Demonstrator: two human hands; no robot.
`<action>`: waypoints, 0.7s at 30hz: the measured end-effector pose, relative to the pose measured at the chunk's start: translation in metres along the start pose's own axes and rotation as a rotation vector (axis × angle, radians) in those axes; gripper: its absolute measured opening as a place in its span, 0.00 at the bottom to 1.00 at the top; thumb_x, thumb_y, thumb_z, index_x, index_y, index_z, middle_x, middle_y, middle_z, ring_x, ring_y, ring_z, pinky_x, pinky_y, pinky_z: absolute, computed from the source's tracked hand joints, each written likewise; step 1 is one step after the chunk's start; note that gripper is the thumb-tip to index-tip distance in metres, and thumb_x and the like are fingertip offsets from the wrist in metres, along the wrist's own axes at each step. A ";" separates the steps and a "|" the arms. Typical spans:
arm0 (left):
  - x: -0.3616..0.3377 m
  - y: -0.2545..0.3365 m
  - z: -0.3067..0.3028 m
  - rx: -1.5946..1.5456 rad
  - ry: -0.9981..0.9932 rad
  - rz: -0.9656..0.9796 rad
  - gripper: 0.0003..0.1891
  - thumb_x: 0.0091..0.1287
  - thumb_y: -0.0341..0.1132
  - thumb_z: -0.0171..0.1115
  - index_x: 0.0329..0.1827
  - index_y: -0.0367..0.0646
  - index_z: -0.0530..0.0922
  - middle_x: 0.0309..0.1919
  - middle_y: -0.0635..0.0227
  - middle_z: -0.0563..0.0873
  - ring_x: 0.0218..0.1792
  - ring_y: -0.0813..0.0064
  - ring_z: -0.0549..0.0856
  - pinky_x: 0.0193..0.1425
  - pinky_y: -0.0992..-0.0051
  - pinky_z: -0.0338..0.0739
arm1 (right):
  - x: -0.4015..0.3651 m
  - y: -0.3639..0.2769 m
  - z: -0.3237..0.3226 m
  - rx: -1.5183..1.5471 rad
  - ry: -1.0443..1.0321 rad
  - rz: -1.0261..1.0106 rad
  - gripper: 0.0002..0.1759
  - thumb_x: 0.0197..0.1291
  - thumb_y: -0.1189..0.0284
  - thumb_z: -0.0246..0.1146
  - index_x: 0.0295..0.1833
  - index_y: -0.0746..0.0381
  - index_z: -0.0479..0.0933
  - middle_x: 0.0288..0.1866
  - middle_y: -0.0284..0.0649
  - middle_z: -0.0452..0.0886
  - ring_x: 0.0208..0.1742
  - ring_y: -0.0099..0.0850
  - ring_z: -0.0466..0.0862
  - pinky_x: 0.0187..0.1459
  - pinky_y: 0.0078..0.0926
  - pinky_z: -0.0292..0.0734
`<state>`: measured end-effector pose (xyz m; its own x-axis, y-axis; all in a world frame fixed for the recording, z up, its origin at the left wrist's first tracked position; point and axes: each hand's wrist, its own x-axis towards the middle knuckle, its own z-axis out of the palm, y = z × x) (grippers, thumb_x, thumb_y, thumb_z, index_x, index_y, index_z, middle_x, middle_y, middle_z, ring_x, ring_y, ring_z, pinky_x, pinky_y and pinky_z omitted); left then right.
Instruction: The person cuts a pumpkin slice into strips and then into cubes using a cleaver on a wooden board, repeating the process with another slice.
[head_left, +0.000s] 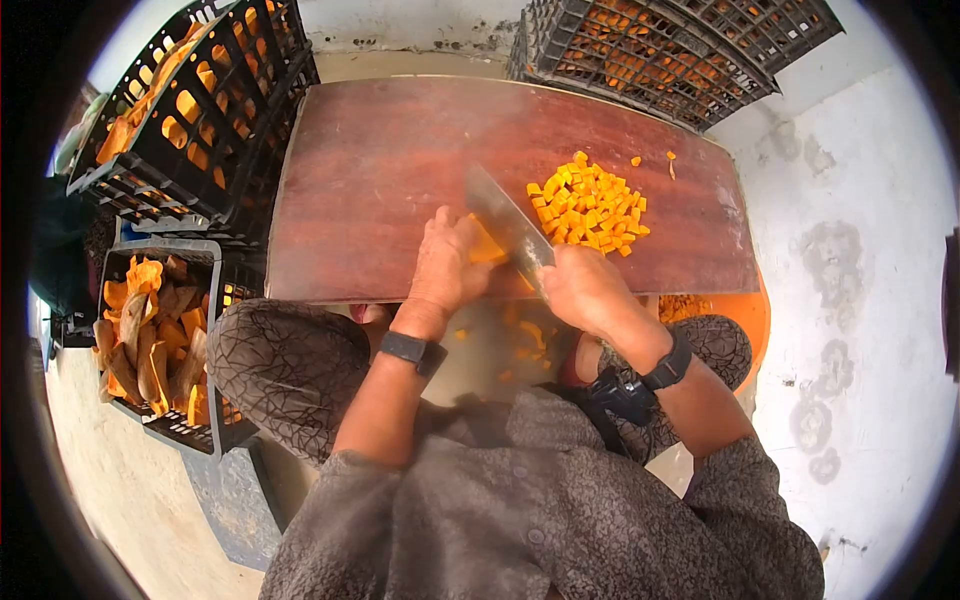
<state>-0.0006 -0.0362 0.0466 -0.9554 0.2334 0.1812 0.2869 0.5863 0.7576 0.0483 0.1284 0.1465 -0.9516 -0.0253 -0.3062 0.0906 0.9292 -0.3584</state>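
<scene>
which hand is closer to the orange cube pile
Right. The right hand, gripping the knife, is just below the pile; the left hand is farther left, holding an orange piece.

Upper left crate: black, slotted, holding large orange pieces; beside the tabletop.
Lower left crate: dark, grey-rimmed, filled with orange chunks and tan-skinned pieces.
Upper right crates: black, latticed, orange pieces showing through the sides.
Orange tub: partly hidden by the tabletop's right end, small orange pieces inside.
Grey block: just below the lower left crate in view.
Wall: white, with grey ring-shaped stains at right.
</scene>
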 end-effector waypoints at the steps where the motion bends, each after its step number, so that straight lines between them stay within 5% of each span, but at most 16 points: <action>1: 0.001 -0.001 0.000 0.001 0.004 -0.004 0.17 0.46 0.27 0.73 0.39 0.37 0.78 0.45 0.55 0.75 0.50 0.51 0.76 0.56 0.61 0.76 | 0.001 0.002 0.001 0.022 0.012 0.028 0.14 0.62 0.67 0.60 0.39 0.71 0.78 0.34 0.61 0.81 0.41 0.59 0.81 0.44 0.50 0.75; 13: 0.001 -0.023 -0.005 -0.019 -0.004 0.033 0.16 0.45 0.27 0.71 0.38 0.36 0.78 0.49 0.54 0.77 0.53 0.51 0.79 0.57 0.62 0.77 | -0.009 0.042 0.021 0.277 0.117 0.037 0.15 0.63 0.66 0.60 0.41 0.69 0.77 0.30 0.58 0.80 0.36 0.55 0.82 0.39 0.45 0.75; 21: -0.002 -0.031 -0.012 -0.040 0.020 0.061 0.16 0.46 0.29 0.71 0.37 0.37 0.76 0.51 0.51 0.75 0.53 0.51 0.78 0.57 0.64 0.77 | -0.009 0.054 0.036 0.165 0.126 0.010 0.17 0.62 0.64 0.60 0.39 0.72 0.76 0.31 0.61 0.80 0.38 0.57 0.82 0.40 0.47 0.75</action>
<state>-0.0087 -0.0638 0.0303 -0.9374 0.2523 0.2401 0.3424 0.5401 0.7688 0.0723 0.1653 0.0983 -0.9787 0.0396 -0.2012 0.1371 0.8559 -0.4986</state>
